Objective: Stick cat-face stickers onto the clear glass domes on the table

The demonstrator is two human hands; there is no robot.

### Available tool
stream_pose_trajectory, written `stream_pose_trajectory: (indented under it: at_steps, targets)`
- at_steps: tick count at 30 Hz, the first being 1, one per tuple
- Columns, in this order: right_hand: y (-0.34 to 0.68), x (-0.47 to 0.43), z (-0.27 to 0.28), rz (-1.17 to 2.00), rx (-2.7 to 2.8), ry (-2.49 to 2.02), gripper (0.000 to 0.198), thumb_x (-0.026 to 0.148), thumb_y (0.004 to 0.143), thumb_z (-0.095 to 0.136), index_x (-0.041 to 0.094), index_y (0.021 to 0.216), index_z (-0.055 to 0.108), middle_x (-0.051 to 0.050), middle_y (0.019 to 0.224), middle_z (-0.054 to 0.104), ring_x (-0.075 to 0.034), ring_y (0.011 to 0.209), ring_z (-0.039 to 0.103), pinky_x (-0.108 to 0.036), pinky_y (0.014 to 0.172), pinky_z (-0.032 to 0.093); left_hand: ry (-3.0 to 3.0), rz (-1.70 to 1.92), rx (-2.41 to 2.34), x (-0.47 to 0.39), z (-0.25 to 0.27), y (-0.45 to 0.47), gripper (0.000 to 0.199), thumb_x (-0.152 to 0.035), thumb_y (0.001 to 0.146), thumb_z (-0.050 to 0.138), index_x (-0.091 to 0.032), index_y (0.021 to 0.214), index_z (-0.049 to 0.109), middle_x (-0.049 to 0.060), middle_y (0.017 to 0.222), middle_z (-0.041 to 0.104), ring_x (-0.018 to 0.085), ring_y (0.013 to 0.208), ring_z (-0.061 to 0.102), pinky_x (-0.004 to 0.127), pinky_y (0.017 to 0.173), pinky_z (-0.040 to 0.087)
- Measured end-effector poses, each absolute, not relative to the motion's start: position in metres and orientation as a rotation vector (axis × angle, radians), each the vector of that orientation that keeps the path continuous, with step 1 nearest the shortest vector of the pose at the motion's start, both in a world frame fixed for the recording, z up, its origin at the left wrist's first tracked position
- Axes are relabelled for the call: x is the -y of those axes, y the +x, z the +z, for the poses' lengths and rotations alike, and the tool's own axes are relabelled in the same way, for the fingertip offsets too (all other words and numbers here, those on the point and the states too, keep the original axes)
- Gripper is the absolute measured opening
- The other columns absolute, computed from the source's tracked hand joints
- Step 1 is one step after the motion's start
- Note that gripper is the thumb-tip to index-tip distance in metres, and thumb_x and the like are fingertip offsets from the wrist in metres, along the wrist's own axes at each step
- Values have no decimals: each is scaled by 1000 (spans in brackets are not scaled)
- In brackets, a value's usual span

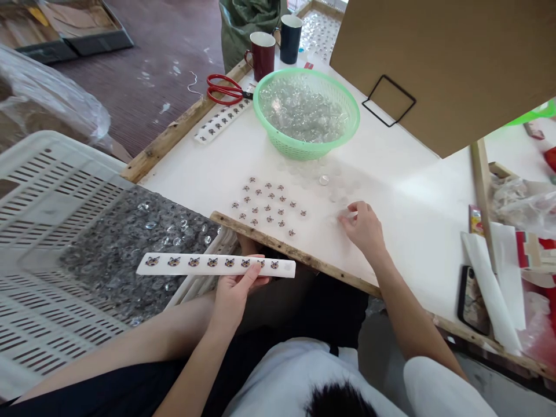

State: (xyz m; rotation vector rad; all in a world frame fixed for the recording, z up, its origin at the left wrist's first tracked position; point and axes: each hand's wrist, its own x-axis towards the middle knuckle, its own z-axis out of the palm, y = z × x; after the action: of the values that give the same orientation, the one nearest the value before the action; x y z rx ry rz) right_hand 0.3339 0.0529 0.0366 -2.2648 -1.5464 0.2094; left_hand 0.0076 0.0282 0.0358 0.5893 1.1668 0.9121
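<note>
My left hand (237, 292) pinches a white sticker strip (182, 264) near its right end, thumb on top. A single row of small cat-face stickers runs along it, above the table's front edge. My right hand (362, 229) rests over the white table (417, 231), thumb and forefinger closed together; whatever is between them is too small to make out. Loose clear glass domes (324, 180) lie just beyond it. Left of that hand, several domes with cat faces (269, 208) are spread on the table. Behind them stands a green basket (304, 152) full of clear glass domes.
Red-handled scissors (223, 90) lie on another sticker sheet (221, 120) beside two mugs (263, 58). A cardboard panel (452, 63) rises at the back right. A white crate (39, 231) with many glass pieces stands left. A phone (473, 298) lies right. Wooden rails (282, 246) edge the table.
</note>
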Motion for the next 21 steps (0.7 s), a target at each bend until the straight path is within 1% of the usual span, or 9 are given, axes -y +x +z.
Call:
stream_pose_trajectory:
  at_steps: [2, 5, 7, 8, 11, 14, 18, 20, 21]
  targets:
    - [335, -48, 37, 216, 1607, -2244, 17, 28, 82, 56, 21, 97, 57, -11, 104, 62, -24, 83, 59, -37, 71, 44, 592, 914, -1173, -28, 36, 8, 32, -32, 74, 79, -13, 101, 74, 6, 89, 76, 18, 75, 72, 24, 64, 62]
    - [340, -41, 42, 234, 1687, -2216, 8, 26, 83, 54, 22, 86, 60, -9, 94, 63, -24, 85, 58, -38, 74, 44, 597, 914, -1170, -28, 37, 8, 31, -31, 75, 78, -14, 100, 74, 6, 90, 76, 18, 76, 72, 23, 64, 62]
    - [342, -42, 45, 221, 1692, -2195, 8, 26, 84, 55, 22, 84, 62, -8, 88, 63, -25, 85, 58, -38, 75, 44, 601, 903, -1164, -27, 37, 8, 31, -31, 75, 78, -13, 100, 74, 6, 90, 76, 18, 76, 72, 24, 64, 63]
    - [343, -45, 46, 192, 1679, -2183, 9, 26, 85, 54, 21, 86, 62, -8, 89, 63, -25, 86, 57, -39, 76, 44, 603, 895, -1163, -27, 37, 9, 32, -31, 75, 78, -13, 101, 73, 7, 90, 76, 18, 76, 72, 24, 65, 63]
    - [346, -61, 44, 68, 1645, -2160, 15, 23, 85, 54, 21, 96, 64, -12, 98, 61, -28, 95, 55, -39, 75, 45, 601, 886, -1166, -27, 38, 10, 33, -32, 75, 78, -13, 101, 73, 7, 90, 76, 18, 76, 72, 24, 65, 63]
    - [347, -76, 38, 28, 1650, -2171, 15, 21, 85, 52, 21, 91, 66, -14, 99, 58, -30, 99, 51, -40, 72, 45, 596, 907, -1180, -28, 41, 9, 33, -32, 74, 79, -13, 100, 74, 6, 90, 76, 18, 77, 72, 24, 64, 63]
    - [352, -77, 39, 74, 1587, -2135, 13, 22, 85, 51, 21, 85, 64, -13, 98, 58, -28, 97, 52, -40, 74, 45, 591, 924, -1187, -28, 41, 7, 33, -32, 73, 80, -14, 99, 75, 7, 90, 76, 18, 78, 72, 23, 64, 62]
    - [354, -70, 46, 179, 1474, -2106, 10, 26, 84, 55, 21, 84, 63, -10, 97, 59, -24, 88, 55, -39, 74, 45, 583, 918, -1188, -28, 39, 7, 33, -33, 73, 80, -14, 99, 74, 7, 90, 76, 18, 77, 72, 24, 64, 62]
    - [355, -65, 51, 286, 1400, -2092, 10, 28, 83, 57, 20, 83, 63, -9, 93, 60, -22, 83, 56, -38, 73, 45, 577, 912, -1187, -28, 39, 7, 34, -33, 72, 80, -14, 99, 74, 7, 90, 76, 18, 76, 72, 24, 64, 62]
